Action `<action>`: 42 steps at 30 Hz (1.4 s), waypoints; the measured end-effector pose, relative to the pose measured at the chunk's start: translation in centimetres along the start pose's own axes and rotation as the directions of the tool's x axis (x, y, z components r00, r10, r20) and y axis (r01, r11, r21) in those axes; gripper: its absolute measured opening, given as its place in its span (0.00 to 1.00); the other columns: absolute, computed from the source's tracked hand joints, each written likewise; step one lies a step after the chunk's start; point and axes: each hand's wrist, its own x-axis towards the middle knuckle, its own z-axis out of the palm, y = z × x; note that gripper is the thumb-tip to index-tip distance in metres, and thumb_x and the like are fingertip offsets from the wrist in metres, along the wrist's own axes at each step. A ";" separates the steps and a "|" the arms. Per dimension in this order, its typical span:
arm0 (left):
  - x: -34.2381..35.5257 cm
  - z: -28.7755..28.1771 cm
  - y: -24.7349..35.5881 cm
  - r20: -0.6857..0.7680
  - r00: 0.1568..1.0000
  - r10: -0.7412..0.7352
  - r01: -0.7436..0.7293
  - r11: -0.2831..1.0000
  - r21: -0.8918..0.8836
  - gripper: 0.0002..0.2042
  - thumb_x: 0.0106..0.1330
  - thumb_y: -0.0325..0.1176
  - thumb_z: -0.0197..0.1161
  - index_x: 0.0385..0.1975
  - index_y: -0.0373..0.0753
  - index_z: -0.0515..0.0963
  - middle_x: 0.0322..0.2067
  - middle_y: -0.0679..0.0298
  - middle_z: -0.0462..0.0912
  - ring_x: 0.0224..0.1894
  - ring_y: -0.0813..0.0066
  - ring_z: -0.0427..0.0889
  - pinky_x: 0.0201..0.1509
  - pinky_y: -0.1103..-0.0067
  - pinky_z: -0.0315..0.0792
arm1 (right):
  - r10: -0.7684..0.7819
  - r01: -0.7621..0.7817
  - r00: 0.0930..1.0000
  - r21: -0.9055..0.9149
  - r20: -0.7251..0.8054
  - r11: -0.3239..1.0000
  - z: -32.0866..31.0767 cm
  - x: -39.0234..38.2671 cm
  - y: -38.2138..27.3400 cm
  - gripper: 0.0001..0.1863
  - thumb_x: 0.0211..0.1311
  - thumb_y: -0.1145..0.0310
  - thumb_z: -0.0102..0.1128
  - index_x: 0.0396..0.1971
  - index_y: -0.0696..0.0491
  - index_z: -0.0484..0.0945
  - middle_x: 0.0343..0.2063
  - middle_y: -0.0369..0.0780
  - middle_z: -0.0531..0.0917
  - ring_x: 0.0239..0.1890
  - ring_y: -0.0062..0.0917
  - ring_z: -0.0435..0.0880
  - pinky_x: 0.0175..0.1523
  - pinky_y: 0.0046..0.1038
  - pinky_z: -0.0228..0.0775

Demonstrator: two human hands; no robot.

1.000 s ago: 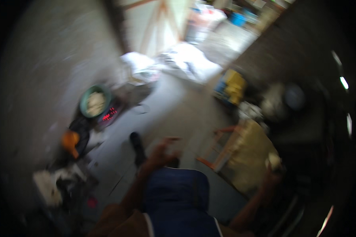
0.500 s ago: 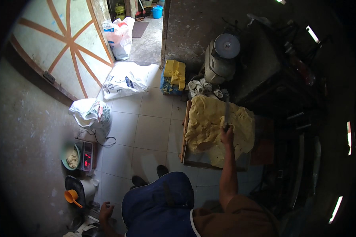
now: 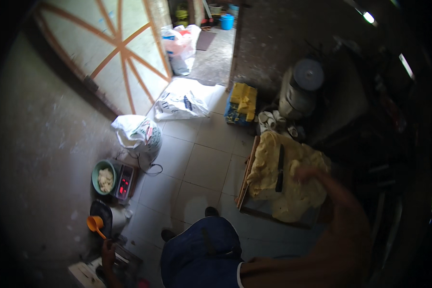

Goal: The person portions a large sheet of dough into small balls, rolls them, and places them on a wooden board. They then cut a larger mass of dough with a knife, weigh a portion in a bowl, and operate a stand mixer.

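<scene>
A broad slab of pale yellow dough lies in a wooden-edged tray on the right. On the dough rests a long knife with a dark handle, not held. My right hand is on or just above the dough, right of the knife; its fingers are blurred. At lower left, my left hand is by the handle end of an orange dipper; whether it touches the handle is unclear in the dark. Beyond the dipper, a green bowl with dough pieces stands on a digital scale.
A white sack stands near the left wall, and another white bag lies by the doorway. Yellow blocks sit on a blue package beyond the tray. A rounded machine stands at the back right.
My right hand has let go of the knife, which now lies on the dough, and has moved right of it. My left hand has come close to the dipper's handle. The whole view has shifted.
</scene>
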 end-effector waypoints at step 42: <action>-43.9 47.8 -21.8 0.257 0.516 -0.817 0.387 -0.045 -0.921 0.14 0.65 0.42 0.67 0.38 0.37 0.85 0.31 0.59 0.87 0.27 0.72 0.82 0.30 0.74 0.77 | 0.114 -0.128 0.989 -0.166 -0.092 0.978 37.1 19.8 -40.0 0.19 0.65 0.62 0.57 0.48 0.60 0.80 0.30 0.43 0.84 0.30 0.28 0.83 0.34 0.34 0.77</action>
